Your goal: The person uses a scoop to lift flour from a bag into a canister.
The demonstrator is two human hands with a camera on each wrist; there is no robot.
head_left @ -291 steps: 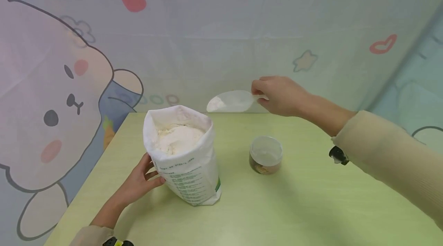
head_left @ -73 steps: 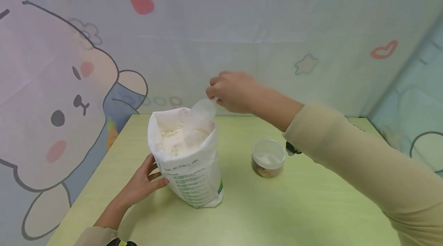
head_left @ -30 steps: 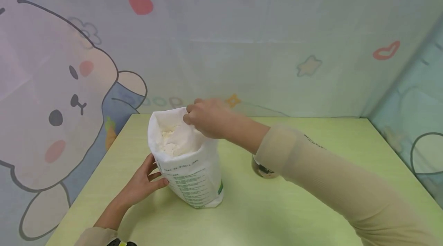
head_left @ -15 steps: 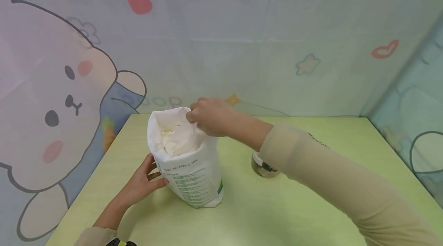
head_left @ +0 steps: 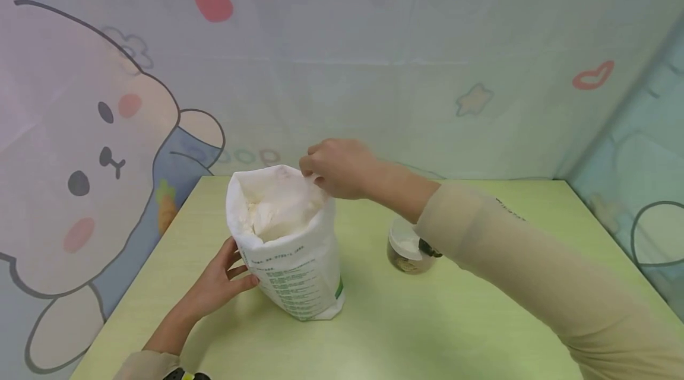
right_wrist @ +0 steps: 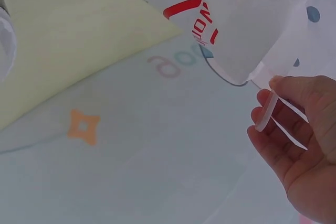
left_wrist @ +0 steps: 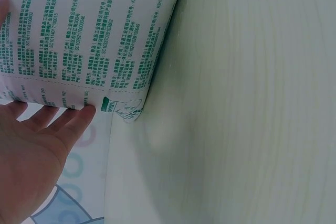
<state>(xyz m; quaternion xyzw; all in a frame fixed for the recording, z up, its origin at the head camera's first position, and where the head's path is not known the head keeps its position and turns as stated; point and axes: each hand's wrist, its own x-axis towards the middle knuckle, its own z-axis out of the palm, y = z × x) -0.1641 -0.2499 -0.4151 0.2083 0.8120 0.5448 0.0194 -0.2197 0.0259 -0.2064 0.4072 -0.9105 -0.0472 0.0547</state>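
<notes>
Head view: white bag (head_left: 304,276) stands on the surface (head_left: 427,332), mouth open, powder (head_left: 263,214) inside. Left hand (head_left: 216,285) spread wide against its side, presumably bracing it. Right hand (head_left: 342,169) at the rim, fingers bent, probably placed there to reach inside. Jar (head_left: 402,262) near the bag, partly behind the right wrist.

Left wrist view: fingertips nearly straight along the bag's edge; green print far larger here.

Right wrist view: thumb and fingers pinch a translucent scoop (right_wrist: 266,112) by its handle (the head view hides this grip). Red lettering on the bag shows only here.
</notes>
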